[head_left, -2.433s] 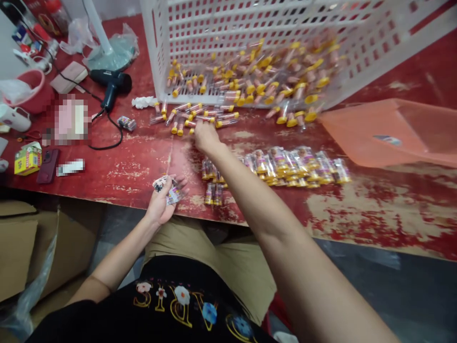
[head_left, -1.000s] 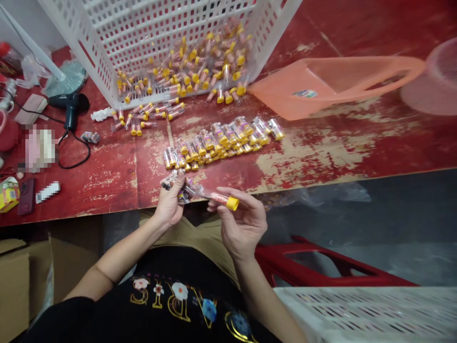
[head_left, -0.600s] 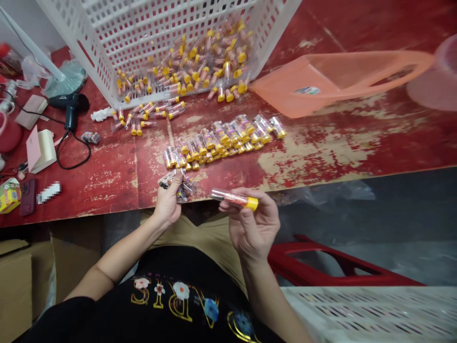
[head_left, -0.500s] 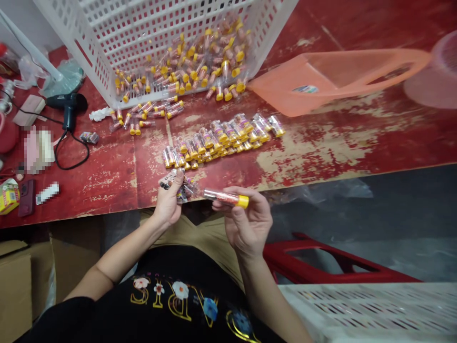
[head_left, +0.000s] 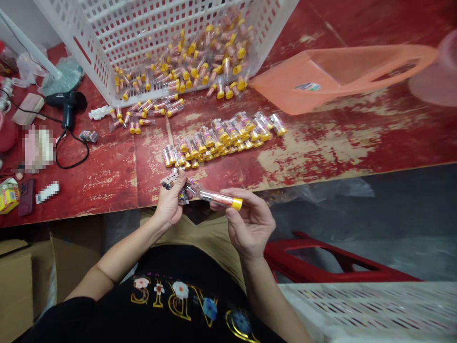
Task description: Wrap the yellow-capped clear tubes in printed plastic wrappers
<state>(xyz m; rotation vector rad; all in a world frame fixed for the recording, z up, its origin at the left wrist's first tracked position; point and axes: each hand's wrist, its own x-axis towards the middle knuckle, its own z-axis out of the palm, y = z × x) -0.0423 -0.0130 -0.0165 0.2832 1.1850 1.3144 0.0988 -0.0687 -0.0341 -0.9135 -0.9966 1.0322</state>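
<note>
My right hand (head_left: 252, 221) pinches a clear tube with a yellow cap (head_left: 220, 198), its contents pinkish. The tube lies nearly level, cap toward my right palm, its far end at the printed plastic wrappers (head_left: 183, 189). Those wrappers are gripped by my left hand (head_left: 169, 202), thumb on top; whether the tube's tip is inside one I cannot tell. Just beyond my hands, rows of wrapped tubes (head_left: 221, 138) lie stacked on the red table. Farther back is a small heap of loose yellow-capped tubes (head_left: 143, 113).
A white perforated basket (head_left: 96, 71), tipped toward me, holds many capped tubes. To its right lies an orange plastic scoop (head_left: 321, 81). A hair dryer (head_left: 67, 107), a phone (head_left: 26, 196) and a yellow box (head_left: 8, 196) sit at left. A red stool (head_left: 321, 262) stands below the table edge.
My right hand has brought the tube leftward, so its far end now meets the wrappers in my left hand. My left hand has stayed nearly still.
</note>
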